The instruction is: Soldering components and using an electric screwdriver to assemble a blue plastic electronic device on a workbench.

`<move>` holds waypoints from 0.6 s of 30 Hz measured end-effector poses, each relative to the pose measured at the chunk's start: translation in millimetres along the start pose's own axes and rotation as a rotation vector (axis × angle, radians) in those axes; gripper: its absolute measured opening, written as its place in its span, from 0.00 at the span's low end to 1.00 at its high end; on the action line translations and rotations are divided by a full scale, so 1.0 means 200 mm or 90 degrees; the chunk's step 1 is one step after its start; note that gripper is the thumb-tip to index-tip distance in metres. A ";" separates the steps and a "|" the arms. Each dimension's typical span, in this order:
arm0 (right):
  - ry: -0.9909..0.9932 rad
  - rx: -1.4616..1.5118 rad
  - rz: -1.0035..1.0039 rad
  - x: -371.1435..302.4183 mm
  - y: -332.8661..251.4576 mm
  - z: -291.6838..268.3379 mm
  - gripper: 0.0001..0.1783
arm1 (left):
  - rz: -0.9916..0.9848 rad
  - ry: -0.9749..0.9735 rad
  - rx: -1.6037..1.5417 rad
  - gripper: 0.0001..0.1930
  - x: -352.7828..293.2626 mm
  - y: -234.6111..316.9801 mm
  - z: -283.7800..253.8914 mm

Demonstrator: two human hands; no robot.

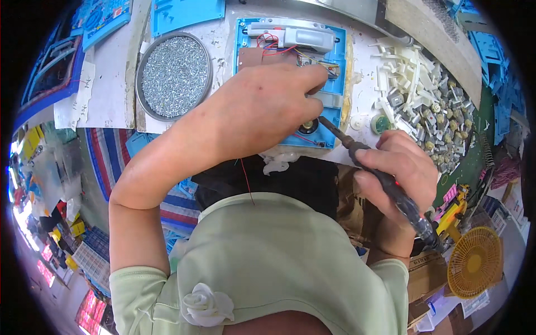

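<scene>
Both hands work blue panel (335, 53) with soldering iron (385, 181).

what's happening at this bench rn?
A person is working on a blue plastic housing with a brown circuit board, thin wires and a grey motor block mounted on it. The left hand presses down on the housing, fingers by the wiring. The right hand grips a soldering iron, tip aimed at the housing's lower edge near a small round part. A round tray of screws sits to the left, and a pile of white plastic pieces and small motors to the right.
</scene>
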State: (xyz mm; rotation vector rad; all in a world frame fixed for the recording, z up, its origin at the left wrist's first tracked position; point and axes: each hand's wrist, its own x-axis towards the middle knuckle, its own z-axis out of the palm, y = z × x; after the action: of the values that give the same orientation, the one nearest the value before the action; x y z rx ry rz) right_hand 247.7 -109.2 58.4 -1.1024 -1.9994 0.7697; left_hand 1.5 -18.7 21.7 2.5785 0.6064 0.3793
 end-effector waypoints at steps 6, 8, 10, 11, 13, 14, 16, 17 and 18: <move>0.071 0.057 -0.024 -0.04 0.01 -0.03 0.16 | 0.001 -0.012 0.019 0.11 0.00 0.00 0.00; 0.076 0.061 -0.027 -0.06 0.01 -0.04 0.16 | 0.001 -0.014 0.029 0.11 0.00 0.00 0.00; 0.091 0.066 -0.027 -0.08 0.02 -0.04 0.17 | -0.001 -0.015 0.036 0.11 0.00 0.01 0.00; 0.094 0.065 -0.025 -0.08 0.02 -0.04 0.17 | -0.002 -0.015 0.037 0.11 0.00 0.01 0.00; 0.100 0.064 -0.020 -0.08 0.02 -0.04 0.17 | -0.006 -0.019 0.041 0.11 0.00 0.01 0.00; 0.098 0.063 -0.020 -0.08 0.03 -0.05 0.17 | -0.009 -0.023 0.043 0.11 0.00 0.01 0.00; 0.096 0.055 -0.014 -0.08 0.02 -0.06 0.17 | -0.003 -0.021 0.045 0.11 0.01 0.01 -0.01; 0.099 0.053 -0.012 -0.09 0.02 -0.06 0.17 | 0.003 -0.016 0.046 0.11 0.01 0.01 -0.01; 0.099 0.056 -0.014 -0.09 0.02 -0.06 0.17 | 0.003 -0.011 0.049 0.11 0.01 0.02 -0.01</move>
State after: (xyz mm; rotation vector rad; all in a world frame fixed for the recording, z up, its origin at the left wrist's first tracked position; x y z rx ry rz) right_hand 266.2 -120.7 57.1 -1.0548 -1.8275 0.7309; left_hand 4.1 -19.6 25.1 2.6545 0.6208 0.3416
